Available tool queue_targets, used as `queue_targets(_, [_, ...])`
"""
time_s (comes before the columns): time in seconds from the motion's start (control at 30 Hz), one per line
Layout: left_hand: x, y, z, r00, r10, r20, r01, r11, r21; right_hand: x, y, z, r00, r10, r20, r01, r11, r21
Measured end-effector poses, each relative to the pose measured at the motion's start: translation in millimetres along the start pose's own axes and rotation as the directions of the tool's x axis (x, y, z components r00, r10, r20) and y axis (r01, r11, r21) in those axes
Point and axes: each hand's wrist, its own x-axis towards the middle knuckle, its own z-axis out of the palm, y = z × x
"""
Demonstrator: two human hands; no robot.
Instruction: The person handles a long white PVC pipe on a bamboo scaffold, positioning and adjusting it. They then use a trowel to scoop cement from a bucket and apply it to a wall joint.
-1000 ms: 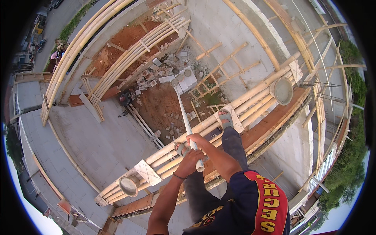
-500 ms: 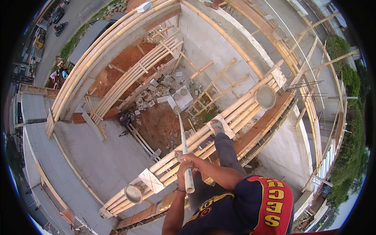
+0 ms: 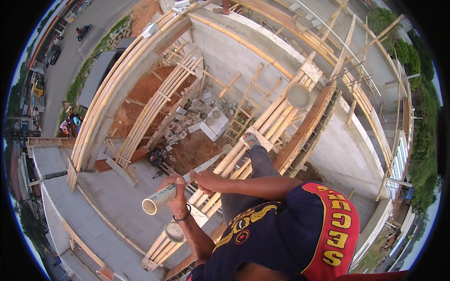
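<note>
While a pale plastic pipe (image 3: 161, 198) juts leftward into open air, the left hand (image 3: 176, 191) is wrapped around it near its hollow end, a round mortar basin (image 3: 175, 232) lying below, and the right hand (image 3: 206, 181) is clamped on it farther along. At the far end, a small bucket (image 3: 227, 148) shows over the open drop, so lifting looks only partly done, the bucket not yet on the bamboo platform (image 3: 269, 114). Farther right, a filled basin (image 3: 298, 95) narrows the footing beside a brown plank (image 3: 304, 129).
</note>
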Motion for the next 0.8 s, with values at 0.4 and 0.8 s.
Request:
queue_targets(0.4, [63, 231, -17, 0.957, 0.26, -0.127, -0.276, 0.952, -0.129, 29, -35, 19, 0.748, -0.635, 0.193, 0.663, 0.7, -0.267])
queue_targets(0.8, [11, -28, -29, 0.817, -0.152, 0.556, -0.039, 0.948, 0.317, -64, -197, 55, 0.624, -0.781, -0.003, 0.742, 0.594, -0.31])
